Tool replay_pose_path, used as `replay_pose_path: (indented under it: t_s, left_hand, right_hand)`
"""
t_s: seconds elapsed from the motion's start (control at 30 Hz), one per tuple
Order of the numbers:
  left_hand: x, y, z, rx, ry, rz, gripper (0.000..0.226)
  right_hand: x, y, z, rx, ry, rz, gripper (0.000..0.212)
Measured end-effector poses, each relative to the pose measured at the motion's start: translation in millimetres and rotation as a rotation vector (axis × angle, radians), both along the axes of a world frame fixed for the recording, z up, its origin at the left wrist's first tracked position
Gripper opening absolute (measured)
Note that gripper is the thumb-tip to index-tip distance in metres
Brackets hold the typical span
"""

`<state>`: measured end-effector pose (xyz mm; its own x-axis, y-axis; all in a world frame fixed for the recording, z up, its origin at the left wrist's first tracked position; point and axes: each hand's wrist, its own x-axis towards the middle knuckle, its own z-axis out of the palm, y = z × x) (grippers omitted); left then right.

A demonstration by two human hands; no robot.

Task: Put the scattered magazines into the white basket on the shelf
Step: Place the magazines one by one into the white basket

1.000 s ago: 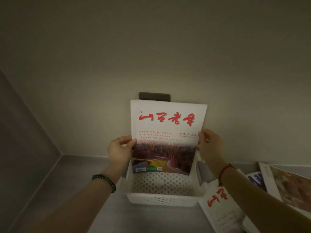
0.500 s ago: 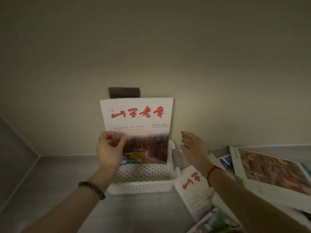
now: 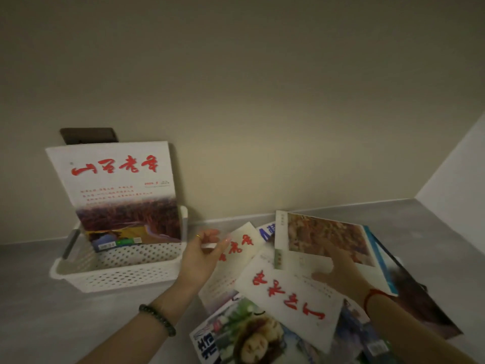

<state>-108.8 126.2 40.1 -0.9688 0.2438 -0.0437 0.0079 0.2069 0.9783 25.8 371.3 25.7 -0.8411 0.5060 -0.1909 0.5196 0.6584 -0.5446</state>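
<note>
The left hand (image 3: 202,256), with a gold ring and a dark bead bracelet (image 3: 157,319) at the wrist, has its thumb and fingers closed on the top edge of a white magazine with red brush lettering (image 3: 236,258) that lies flat in the pile. At its 3 o'clock the right hand (image 3: 341,271), a red cord (image 3: 372,295) round the wrist, rests with fingers spread and flat on a white-bordered magazine with a reddish-brown photo cover (image 3: 322,240), gripping nothing. Between the two wrists, at 6 o'clock from the hands, lies a second white magazine with red characters (image 3: 288,303), and below that a glossy magazine with a face on its cover (image 3: 244,337); all overlap one another on the grey shelf surface (image 3: 52,324). At 9 o'clock from the left hand, just beside it, stands the white perforated plastic basket (image 3: 118,278). In it one white magazine with red title and a dark red landscape photo (image 3: 118,193) stands upright, leaning back toward the beige wall (image 3: 262,101), free of both hands. A dark rectangular plate (image 3: 89,135) on the wall shows above its top edge.
</note>
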Motion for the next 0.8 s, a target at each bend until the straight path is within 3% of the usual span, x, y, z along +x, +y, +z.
replay_pose_path:
  t_s: [0.1,0.27,0.37,0.6,0.7,0.8]
  left_hand:
    - [20.7,22.7,-9.1,-0.019,-0.104,-0.033,0.014]
    - [50.3,53.7,-22.5,-0.163,-0.284,-0.088,0.043]
    - [60.3,71.3,-30.2,-0.201,-0.374,-0.098,0.047]
    - [63.6,107.6,-44.8,-0.038,-0.479,-0.05,0.027]
    - [50.1,117.1,-46.5,-0.086,-0.504,-0.077,0.019]
    - [42.6,125.4,-46.2,-0.203,-0.49,-0.237,0.018]
  right_hand:
    - [15.3,17.6,-9.8,0.018,-0.053,0.069,0.072]
    - [29.3,39.9,-24.1,0.062,-0.11,0.192,0.071]
    - [30.8,49.4,-30.7,0.117,-0.135,0.241,0.067]
    - [27.7,64.1,-41.3,0.243,-0.187,0.335,0.052]
    - [29.0,67.1,-46.8,0.259,-0.177,0.342,0.053]
    - [31.3,68.1,-54.4,0.247,-0.174,0.333,0.056]
